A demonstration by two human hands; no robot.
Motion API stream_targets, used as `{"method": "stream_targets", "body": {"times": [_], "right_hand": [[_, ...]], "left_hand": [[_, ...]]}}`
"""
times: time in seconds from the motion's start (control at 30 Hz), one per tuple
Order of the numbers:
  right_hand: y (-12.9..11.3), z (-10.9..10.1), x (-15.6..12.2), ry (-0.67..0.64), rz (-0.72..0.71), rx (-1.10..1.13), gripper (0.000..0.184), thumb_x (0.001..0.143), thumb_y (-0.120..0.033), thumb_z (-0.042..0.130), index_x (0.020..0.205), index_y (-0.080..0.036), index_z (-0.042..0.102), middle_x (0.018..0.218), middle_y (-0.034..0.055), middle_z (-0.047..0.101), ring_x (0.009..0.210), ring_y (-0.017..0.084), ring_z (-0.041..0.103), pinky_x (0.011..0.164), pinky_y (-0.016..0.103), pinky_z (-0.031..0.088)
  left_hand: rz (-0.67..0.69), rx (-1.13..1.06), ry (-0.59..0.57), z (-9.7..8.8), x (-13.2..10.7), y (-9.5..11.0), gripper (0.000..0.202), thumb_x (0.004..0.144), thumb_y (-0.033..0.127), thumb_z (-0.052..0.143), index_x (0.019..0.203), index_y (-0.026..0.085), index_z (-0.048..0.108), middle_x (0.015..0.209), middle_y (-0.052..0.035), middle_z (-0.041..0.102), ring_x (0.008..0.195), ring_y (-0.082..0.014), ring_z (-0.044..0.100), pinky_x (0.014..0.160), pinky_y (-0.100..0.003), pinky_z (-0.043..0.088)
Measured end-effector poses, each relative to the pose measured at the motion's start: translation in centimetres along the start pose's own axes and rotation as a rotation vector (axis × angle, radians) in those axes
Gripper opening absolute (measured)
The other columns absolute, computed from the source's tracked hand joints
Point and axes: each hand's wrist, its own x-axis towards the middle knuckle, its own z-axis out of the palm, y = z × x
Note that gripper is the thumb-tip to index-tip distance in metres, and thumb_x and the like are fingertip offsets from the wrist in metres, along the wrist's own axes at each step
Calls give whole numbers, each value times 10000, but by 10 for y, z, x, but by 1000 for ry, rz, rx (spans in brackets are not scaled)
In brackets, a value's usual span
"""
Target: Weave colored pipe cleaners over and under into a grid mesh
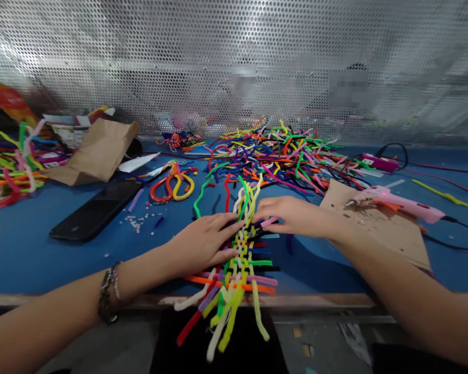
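Observation:
A woven strip of pipe cleaners (241, 254) lies at the front edge of the blue table, its yellow, white, green and red ends hanging over. Shorter coloured pipe cleaners cross it from side to side. My left hand (206, 241) rests on the strip's left side, fingers stretched out and apart over the weave. At the strip's upper right, my right hand (292, 215) is closed around a pink pipe cleaner (270, 222), whose end shows between thumb and fingers. Part of the weave is hidden under both hands.
A heap of loose pipe cleaners (273, 150) lies at the back, before a perforated metal panel (179, 62). Scissors (171, 187) and a black phone (95, 210) are on the left. A pink glue gun (401, 202) lies on cardboard (390, 234), its cable running right.

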Motion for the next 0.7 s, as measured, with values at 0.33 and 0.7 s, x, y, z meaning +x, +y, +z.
{"method": "stream_targets", "body": {"times": [0.33, 0.7], "right_hand": [[-21, 13, -7, -88, 152, -521, 169, 805, -109, 474, 890, -167, 607, 901, 65, 602, 630, 135, 582, 497, 225, 366], [-11, 28, -9, 151, 200, -76, 210, 864, -211, 408, 912, -168, 608, 830, 69, 617, 747, 162, 580, 662, 261, 404]], "left_hand": [[-33, -12, -31, 1, 1, 2, 499, 876, 428, 382, 1283, 139, 381, 1271, -126, 441, 1135, -245, 449, 926, -380, 390], [-33, -5, -15, 3, 0, 2, 496, 887, 437, 337, 1290, 149, 363, 1267, -112, 449, 1134, -234, 446, 921, -365, 385]]}}
